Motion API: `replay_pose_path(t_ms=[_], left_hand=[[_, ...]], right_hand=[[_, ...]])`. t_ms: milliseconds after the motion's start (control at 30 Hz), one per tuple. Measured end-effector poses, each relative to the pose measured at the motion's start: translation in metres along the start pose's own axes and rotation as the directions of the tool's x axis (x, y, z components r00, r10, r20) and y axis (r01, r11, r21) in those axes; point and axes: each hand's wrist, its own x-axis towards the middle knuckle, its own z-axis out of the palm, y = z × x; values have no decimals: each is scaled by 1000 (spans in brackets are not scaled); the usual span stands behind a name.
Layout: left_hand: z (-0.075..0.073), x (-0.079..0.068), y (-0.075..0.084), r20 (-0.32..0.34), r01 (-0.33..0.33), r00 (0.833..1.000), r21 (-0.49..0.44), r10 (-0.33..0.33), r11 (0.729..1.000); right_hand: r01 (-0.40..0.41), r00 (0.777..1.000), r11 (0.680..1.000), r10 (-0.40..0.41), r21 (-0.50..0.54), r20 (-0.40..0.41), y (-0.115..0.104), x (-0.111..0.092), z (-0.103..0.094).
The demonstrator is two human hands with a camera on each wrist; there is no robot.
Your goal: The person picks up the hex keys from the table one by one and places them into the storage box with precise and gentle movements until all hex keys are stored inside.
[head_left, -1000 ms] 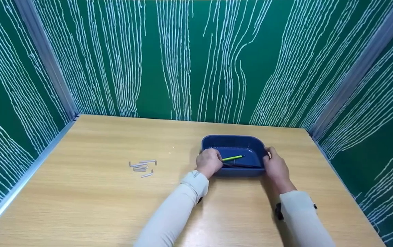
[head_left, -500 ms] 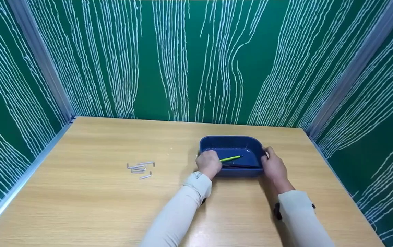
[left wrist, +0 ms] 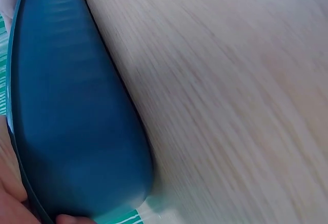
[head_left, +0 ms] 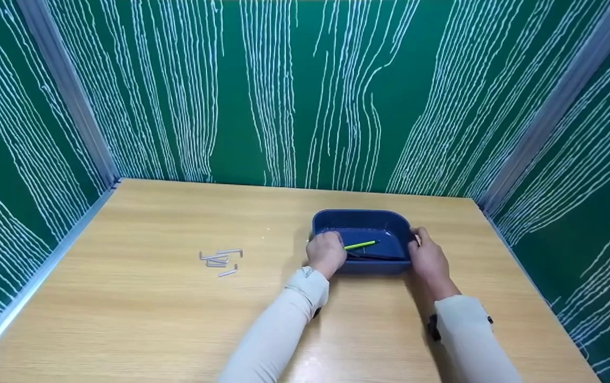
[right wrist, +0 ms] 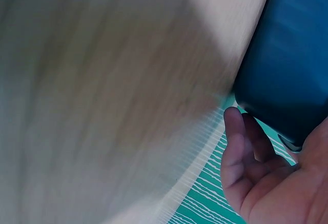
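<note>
A dark blue plastic bin [head_left: 371, 268] sits on the table, a hand at each end. My left hand [head_left: 326, 252] grips its left end at the rim; in the left wrist view, fingers [left wrist: 9, 157] lie over the rim beside the bin's wall. My right hand [head_left: 430, 259] holds the right end. In the right wrist view its fingers [right wrist: 234, 155] are bent near the bin's lower corner, and the thumb side is partly hidden. Inside the bin lie a yellow-green pen [head_left: 361, 245] and a thin dark stick-like item [head_left: 377, 257] along the near wall.
Several L-shaped metal hex keys [head_left: 229, 251] lie on the wooden table [head_left: 150, 319] to the left of the bin. Tiny pale specks dot the table behind them. Green panels [head_left: 236, 117] with white wavy lines stand at the back and both sides, joined by metal posts [head_left: 71, 96].
My left forearm has shifted slightly to the right. The bin, its contents and my grip at both ends look nearly the same; the head view sways a little.
</note>
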Motion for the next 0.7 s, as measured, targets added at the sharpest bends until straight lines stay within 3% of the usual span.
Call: replay_pose_path(t_ms=[167, 267, 500, 600, 700], left_hand=[[-1, -1, 1, 17, 5, 1000, 17, -5, 1000], [1, -1, -1, -10, -14, 1000, 7, 14, 1000], [7, -1, -10, -89, -122, 989, -87, 114, 989], [7, -1, -17, -92, -185, 981, -156, 172, 970], [4, -1, -27, -73, -243, 970, -310, 232, 919]], right_hand=[[-9, 1000, 1000, 9, 12, 10, -1, 0, -1], [-11, 1000, 1000, 11, 18, 3, -1, -1, -2], [2, 1000, 1000, -2, 6, -25, -1, -2, -1], [-7, 1000, 1000, 8, 13, -17, -1, -2, -1], [-17, 1000, 1000, 17, 22, 10, -2, -2, 0]])
